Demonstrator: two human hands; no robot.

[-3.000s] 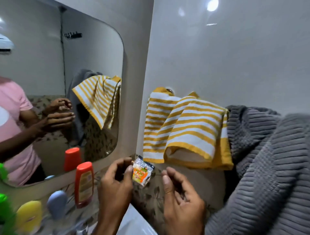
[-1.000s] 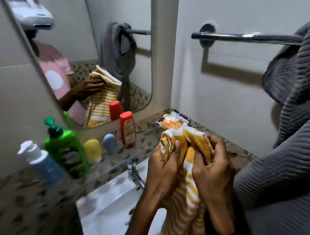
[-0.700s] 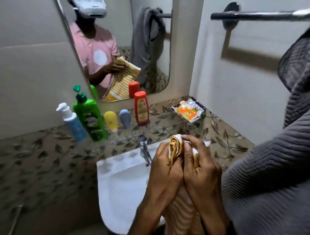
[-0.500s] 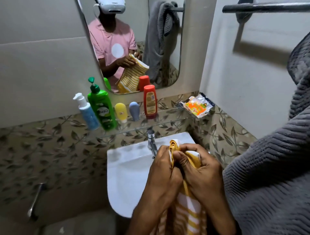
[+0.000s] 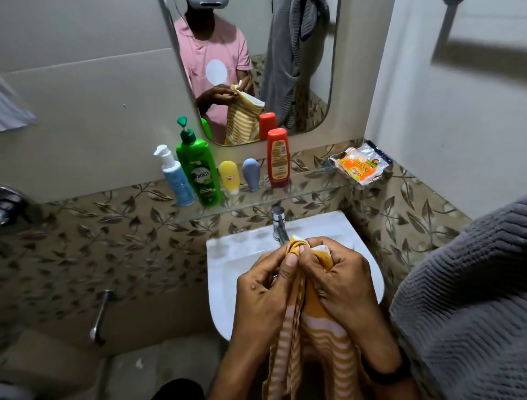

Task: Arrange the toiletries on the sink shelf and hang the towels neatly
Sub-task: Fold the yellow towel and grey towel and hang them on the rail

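Observation:
Both hands grip the bunched top of a yellow-and-white striped towel (image 5: 322, 339) over the white sink (image 5: 228, 257); my left hand (image 5: 262, 288) and my right hand (image 5: 339, 279) pinch it side by side, and the rest hangs down between my arms. On the glass shelf (image 5: 308, 188) stand a blue pump bottle (image 5: 175, 177), a green pump bottle (image 5: 201, 171), a small yellow tube (image 5: 229, 177), a grey-blue tube (image 5: 251, 174) and a red bottle (image 5: 278, 158). An orange sachet pack (image 5: 360, 165) lies at the shelf's right end. A grey ribbed towel (image 5: 467, 299) hangs at the right.
A chrome tap (image 5: 279, 225) rises just behind my hands. The mirror (image 5: 322, 85) above the shelf reflects a person in a pink shirt and the grey towel. One end of the towel rail (image 5: 449, 2) shows at the top right. A metal pipe (image 5: 99, 317) runs down the lower left wall.
The striped towel came off the rail and down over the sink, held in both hands. The sachet pack left my fingers and lies on the shelf. My view tilted downward.

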